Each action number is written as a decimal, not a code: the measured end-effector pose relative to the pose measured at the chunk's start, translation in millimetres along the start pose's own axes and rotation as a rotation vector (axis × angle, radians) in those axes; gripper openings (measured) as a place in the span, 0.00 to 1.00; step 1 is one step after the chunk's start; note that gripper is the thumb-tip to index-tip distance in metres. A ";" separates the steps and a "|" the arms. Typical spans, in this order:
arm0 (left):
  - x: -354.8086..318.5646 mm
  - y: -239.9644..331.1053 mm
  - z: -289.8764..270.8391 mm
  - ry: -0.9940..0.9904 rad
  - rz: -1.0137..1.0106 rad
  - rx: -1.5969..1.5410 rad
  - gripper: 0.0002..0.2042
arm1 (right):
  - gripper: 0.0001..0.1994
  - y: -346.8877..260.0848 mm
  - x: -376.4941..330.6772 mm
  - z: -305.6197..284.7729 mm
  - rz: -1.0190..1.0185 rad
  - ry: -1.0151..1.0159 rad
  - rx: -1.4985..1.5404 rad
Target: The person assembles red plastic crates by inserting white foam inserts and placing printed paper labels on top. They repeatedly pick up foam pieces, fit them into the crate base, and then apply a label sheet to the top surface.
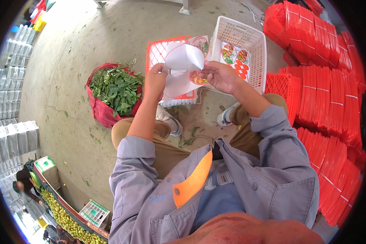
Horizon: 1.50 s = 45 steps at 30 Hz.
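Observation:
I hold a thin white printed sheet (177, 82) with round outlines in front of me, its upper part curled over into a white flap. My left hand (155, 82) is closed on its left edge. My right hand (219, 76) pinches the right side, near a colourful food picture. Below the sheet stands a red mesh crate (149, 51) with white contents. At its right, a white plastic basket (257, 61) contains sheets with round pictures of vegetables and red tomatoes (240, 69).
A red sack (99, 110) full of green leaves (118, 89) stands to the left. Stacks of bundled red plastic crates (325, 93) rise at the right. White stacked crates (12, 142) line the far left. Lower left, a long bin holds small green-yellow fruit (65, 213), with people beside it.

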<state>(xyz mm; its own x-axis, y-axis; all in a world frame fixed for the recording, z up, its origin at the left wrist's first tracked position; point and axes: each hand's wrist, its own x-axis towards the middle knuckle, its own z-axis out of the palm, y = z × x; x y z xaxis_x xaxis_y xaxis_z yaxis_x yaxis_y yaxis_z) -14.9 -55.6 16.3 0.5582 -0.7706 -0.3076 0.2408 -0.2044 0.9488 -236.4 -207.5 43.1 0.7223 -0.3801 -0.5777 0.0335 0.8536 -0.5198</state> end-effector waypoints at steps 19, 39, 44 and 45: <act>-8.4 -3.5 10.1 0.034 0.112 0.242 0.12 | 0.10 27.7 33.3 1.9 0.136 0.088 0.296; 10.3 4.4 -23.2 0.207 0.310 0.336 0.14 | 0.04 11.9 -130.9 12.2 -0.113 0.121 0.122; -4.9 5.3 1.5 -0.031 -0.016 -0.207 0.17 | 0.01 16.9 -168.5 23.5 -0.544 0.211 -0.101; -11.1 0.9 12.0 -0.147 -0.071 -0.453 0.18 | 0.01 13.2 -171.9 26.7 -0.649 0.175 -0.148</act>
<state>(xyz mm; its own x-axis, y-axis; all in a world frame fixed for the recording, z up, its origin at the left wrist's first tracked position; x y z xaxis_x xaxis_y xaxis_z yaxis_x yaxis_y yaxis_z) -30.4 -54.5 21.5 0.4176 -0.8479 -0.3266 0.6145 -0.0012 0.7889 -341.7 -121.4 152.4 0.4648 -0.8609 -0.2070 0.3179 0.3804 -0.8685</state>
